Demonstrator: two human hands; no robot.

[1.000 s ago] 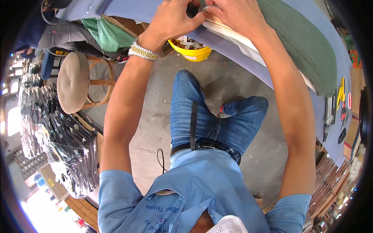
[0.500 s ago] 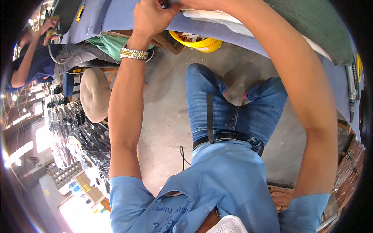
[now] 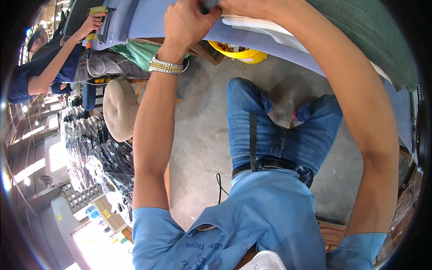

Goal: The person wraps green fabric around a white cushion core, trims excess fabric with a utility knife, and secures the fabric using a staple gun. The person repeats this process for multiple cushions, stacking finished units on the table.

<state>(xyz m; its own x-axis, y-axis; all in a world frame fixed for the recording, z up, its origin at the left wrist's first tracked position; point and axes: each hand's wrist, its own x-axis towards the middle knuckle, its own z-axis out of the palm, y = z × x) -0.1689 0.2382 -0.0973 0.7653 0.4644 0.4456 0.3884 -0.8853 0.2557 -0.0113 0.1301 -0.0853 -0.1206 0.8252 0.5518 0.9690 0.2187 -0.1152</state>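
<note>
At the top edge, my left hand, with a metal watch on its wrist, has its fingers curled round a small dark object. My right hand reaches in from the right, its fingers closed up against that same object. The upper frame edge cuts off the fingertips, so the object's kind does not show. Both hands are over blue-grey fabric. Below my right forearm lie layers of white material and dark green fabric.
A yellow bucket of scraps stands under the work surface. At the left, another person's hand grips a yellow-and-black air stapler. A beige tufted stool and plastic-wrapped stacks stand to my left.
The view has shifted, moving the scene rightward in the picture. My hands remain together at the dark object. At the left, the other person's arm has extended, and the stapler now shows clearly.
</note>
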